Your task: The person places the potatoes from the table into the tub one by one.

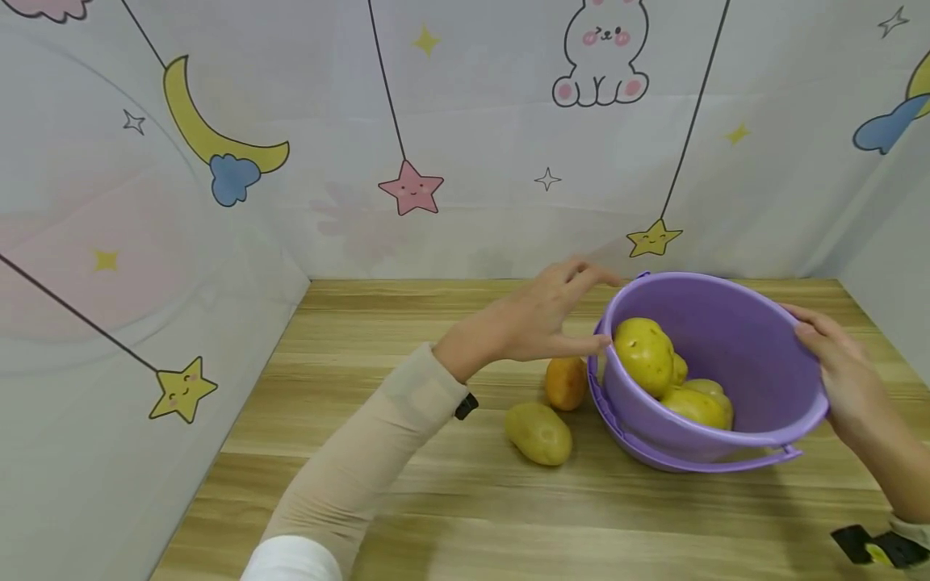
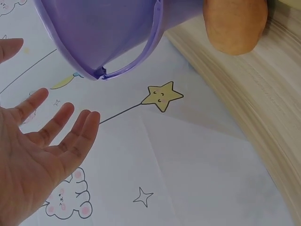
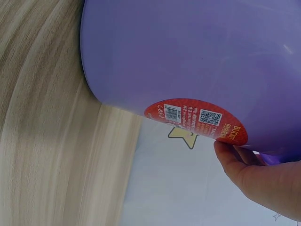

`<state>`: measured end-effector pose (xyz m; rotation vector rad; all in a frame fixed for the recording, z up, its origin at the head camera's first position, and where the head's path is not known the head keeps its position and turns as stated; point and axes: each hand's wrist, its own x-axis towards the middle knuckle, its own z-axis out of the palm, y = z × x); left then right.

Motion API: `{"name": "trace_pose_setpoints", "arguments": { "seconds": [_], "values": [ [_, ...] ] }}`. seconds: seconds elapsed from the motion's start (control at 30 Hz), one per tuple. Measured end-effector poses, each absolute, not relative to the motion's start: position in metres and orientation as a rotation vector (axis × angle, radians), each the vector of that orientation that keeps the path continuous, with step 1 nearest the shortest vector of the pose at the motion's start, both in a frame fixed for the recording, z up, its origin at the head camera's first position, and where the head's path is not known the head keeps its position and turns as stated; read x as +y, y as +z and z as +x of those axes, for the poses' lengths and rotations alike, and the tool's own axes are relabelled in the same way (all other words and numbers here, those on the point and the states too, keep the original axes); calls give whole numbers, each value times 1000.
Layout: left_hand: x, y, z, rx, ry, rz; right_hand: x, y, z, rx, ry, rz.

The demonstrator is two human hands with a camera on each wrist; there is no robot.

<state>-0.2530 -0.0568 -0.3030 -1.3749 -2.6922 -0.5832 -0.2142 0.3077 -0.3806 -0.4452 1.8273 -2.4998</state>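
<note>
A purple bucket (image 1: 748, 363) stands tilted on the table, its mouth facing me and several yellow potatoes (image 1: 643, 355) lying inside. My right hand (image 1: 846, 371) grips its right rim; in the right wrist view the fingers (image 3: 230, 162) bend against the wall beside a red label (image 3: 202, 120). At the left rim, my left hand (image 1: 541, 311) has its thumb and fingers spread, holding nothing. The left wrist view shows that palm (image 2: 28, 165) apart from the bucket (image 2: 103, 33). Below this hand lie a potato (image 1: 538, 434) and a rounded orange-brown thing (image 1: 566, 383), close to the bucket.
The wood-grain table (image 1: 349, 436) extends left and in front of the bucket. A white printed cloth (image 1: 479, 137) with stars, a moon and a bunny walls in the back and sides. The bucket's purple handle (image 1: 726, 466) hangs down along its front.
</note>
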Motion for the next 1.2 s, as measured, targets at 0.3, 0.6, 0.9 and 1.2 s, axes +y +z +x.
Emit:
{"name": "trace_pose_setpoints", "arguments": {
  "seconds": [0.3, 0.6, 0.9, 1.2],
  "values": [
    [-67, -311, -256, -2746, -574, -1315, 307, -379, -213, 1855, -2489, -425],
    [-73, -320, -260, -2799, -585, -1296, 308, -378, -213, 1873, -2481, -415],
    [-74, -335, -263, -2838, -620, -1301, 308, -379, -213, 1888, -2469, -428],
    [-73, -348, -266, -2868, -488, -1336, 307, -379, -213, 1887, -2477, -426]
  ]
}}
